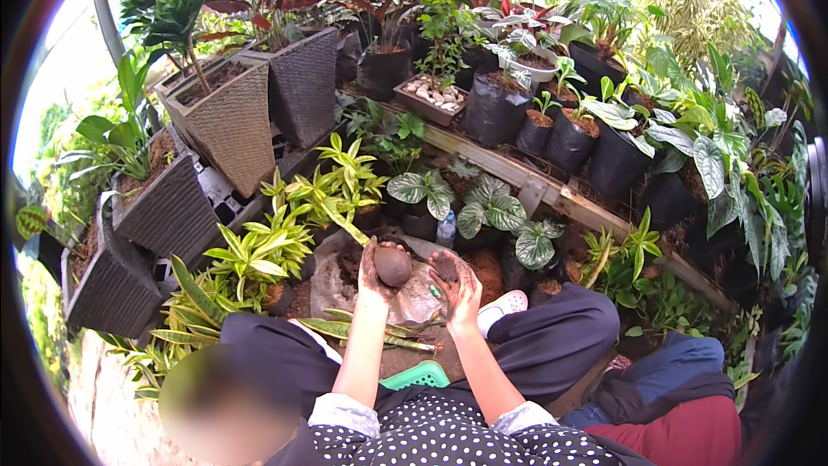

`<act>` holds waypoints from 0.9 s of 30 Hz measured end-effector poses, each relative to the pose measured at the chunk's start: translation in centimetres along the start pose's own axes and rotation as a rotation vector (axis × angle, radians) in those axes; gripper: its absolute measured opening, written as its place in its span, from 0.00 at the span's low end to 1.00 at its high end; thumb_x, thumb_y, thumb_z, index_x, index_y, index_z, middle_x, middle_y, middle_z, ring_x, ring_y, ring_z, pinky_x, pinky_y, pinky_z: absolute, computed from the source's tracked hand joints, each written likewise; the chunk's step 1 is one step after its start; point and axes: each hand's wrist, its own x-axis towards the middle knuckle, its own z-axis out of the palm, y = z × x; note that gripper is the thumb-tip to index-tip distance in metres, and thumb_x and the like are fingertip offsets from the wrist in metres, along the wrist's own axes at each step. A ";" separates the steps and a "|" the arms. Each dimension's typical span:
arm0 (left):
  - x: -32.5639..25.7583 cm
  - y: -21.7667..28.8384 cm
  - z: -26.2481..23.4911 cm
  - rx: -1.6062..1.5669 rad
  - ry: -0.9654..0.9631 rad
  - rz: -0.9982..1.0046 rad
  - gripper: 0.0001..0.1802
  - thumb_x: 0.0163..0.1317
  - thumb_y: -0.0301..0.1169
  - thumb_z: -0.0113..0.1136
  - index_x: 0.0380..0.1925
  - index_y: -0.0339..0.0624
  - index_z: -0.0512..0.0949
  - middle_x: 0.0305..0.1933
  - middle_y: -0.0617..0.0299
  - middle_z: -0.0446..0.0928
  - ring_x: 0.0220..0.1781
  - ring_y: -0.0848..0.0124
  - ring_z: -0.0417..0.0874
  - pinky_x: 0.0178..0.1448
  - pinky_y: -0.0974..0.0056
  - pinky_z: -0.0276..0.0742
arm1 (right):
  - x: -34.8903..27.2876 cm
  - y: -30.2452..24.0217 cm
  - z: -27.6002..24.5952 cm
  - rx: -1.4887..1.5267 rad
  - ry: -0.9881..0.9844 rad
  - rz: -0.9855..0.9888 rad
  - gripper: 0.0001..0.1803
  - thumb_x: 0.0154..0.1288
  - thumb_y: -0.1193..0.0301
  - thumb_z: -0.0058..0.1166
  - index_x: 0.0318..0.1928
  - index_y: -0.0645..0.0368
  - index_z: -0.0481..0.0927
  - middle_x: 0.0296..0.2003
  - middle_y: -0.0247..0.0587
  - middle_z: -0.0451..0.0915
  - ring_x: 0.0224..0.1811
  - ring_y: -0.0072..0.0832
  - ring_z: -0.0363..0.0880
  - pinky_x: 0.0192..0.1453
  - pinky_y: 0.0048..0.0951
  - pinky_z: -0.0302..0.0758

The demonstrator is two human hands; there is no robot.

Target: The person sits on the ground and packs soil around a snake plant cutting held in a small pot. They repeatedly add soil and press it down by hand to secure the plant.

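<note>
Planted garden plot, bright daylight behind, foliage on every side. Person seated cross-legged on the ground; a second person's red garment at lower right.

Containers, biggest first. Tall ribbed planters at upper left, one brown, one dark grey, leafy plants growing in both. Wooden rail runs slantwise; along its far edge, black grow bags with brown growing medium and seedlings, plus a shallow tray of pale pebbles and a small shrub. Green perforated basket close to the lap, contents not visible.

Grey plastic sheet spread before the person, dark loose soil toward its far left edge. Long cut-looking leaves lie along its near edge. Clear bottle just past its far edge.

Left hand cupped, fingers curved round a brown ball, held above the sheet's middle. Right hand above the right edge, soil-darkened, fingers curled and apart from the ball; cannot tell whether it grips a clump or is only smeared.

Progress, as judged: ball already well rounded; loose soil left over on the sheet.

Smallest: a green scrap near the right hand.
</note>
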 end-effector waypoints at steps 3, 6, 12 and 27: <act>-0.7 -0.9 1.0 -0.029 0.097 -0.049 0.11 0.57 0.38 0.56 0.24 0.44 0.72 0.26 0.63 0.75 0.34 0.65 0.79 0.45 0.57 0.77 | -0.1 0.6 -0.6 -0.071 -0.056 -0.095 0.26 0.69 0.58 0.38 0.54 0.70 0.68 0.51 0.52 0.72 0.54 0.38 0.72 0.59 0.39 0.69; -0.6 -1.3 1.0 -0.068 0.118 -0.126 0.09 0.57 0.36 0.54 0.24 0.44 0.71 0.26 0.63 0.74 0.35 0.65 0.79 0.45 0.58 0.77 | -0.1 1.0 0.0 -0.216 -0.081 -0.155 0.30 0.70 0.53 0.32 0.56 0.68 0.66 0.53 0.51 0.71 0.58 0.37 0.69 0.63 0.37 0.63; -0.9 -3.0 2.5 -0.069 0.137 -0.157 0.09 0.56 0.36 0.52 0.23 0.44 0.71 0.27 0.62 0.74 0.35 0.65 0.78 0.46 0.59 0.76 | 0.3 0.6 1.8 -0.813 -0.111 -0.653 0.24 0.71 0.63 0.32 0.58 0.71 0.63 0.56 0.53 0.67 0.60 0.41 0.65 0.65 0.36 0.57; 0.6 -2.0 0.9 -0.148 0.100 -0.152 0.06 0.53 0.35 0.54 0.24 0.47 0.71 0.28 0.63 0.74 0.34 0.65 0.77 0.45 0.58 0.76 | 1.8 0.5 0.8 -0.340 -0.450 -0.068 0.37 0.69 0.46 0.20 0.68 0.57 0.44 0.68 0.42 0.47 0.71 0.40 0.43 0.71 0.38 0.30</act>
